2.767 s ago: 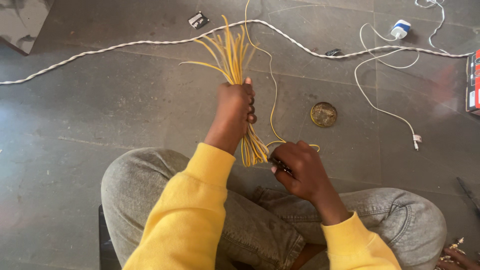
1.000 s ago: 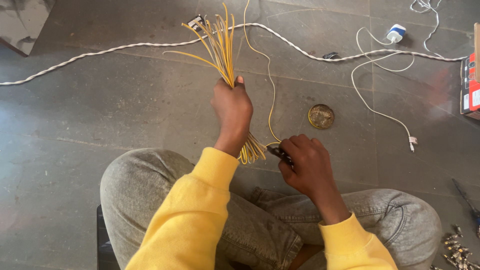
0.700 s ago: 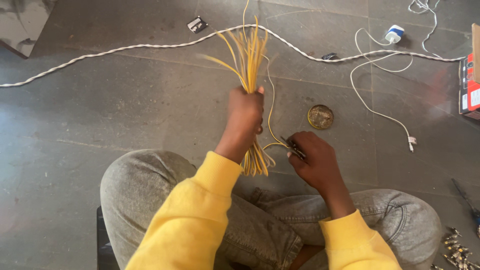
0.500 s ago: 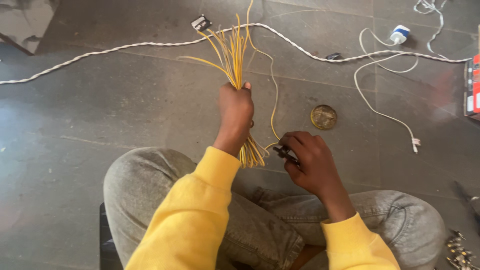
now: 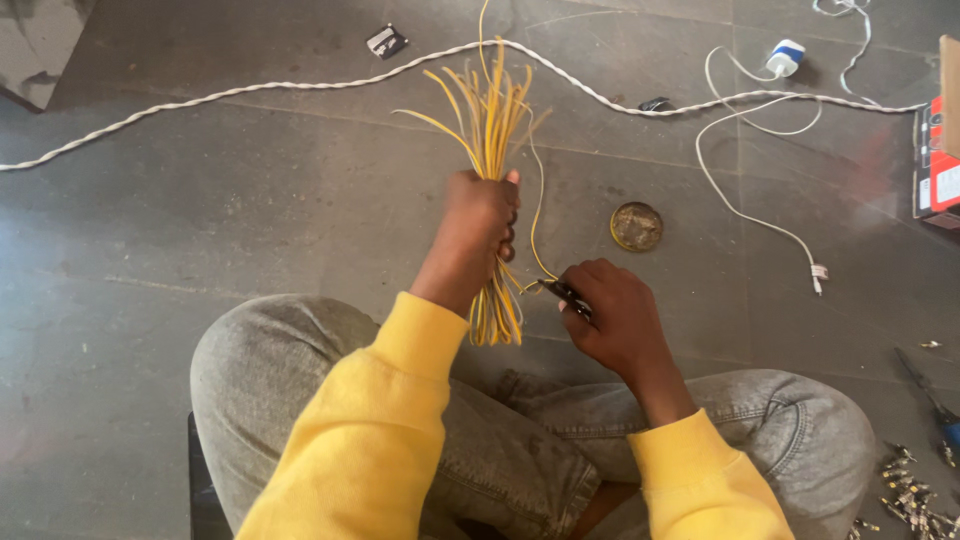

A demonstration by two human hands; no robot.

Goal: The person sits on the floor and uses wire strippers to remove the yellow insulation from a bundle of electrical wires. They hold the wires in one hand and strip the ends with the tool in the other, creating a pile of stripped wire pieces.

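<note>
My left hand [image 5: 478, 222] is clenched around a bundle of thin yellow wires [image 5: 489, 110], held upright above my lap; the wire ends fan out above the fist and hang below it [image 5: 494, 312]. My right hand [image 5: 610, 312] grips a small dark cutting tool [image 5: 568, 293] just right of the bundle's lower end. One loose yellow wire [image 5: 534, 215] curves down from the bundle to the tool's tip. I sit cross-legged in grey jeans and yellow sleeves.
A twisted white cord [image 5: 250, 90] runs across the grey floor behind the bundle. A round brass lid [image 5: 636, 226] lies right of my hands. A white cable with plug [image 5: 760, 215], a white-blue charger [image 5: 786, 57], a red box [image 5: 938, 175] and several small metal parts [image 5: 905, 490] lie at the right.
The wire bundle has swayed left and right in my left hand while staying gripped. My right hand with the tool has stayed close to the bundle's lower end.
</note>
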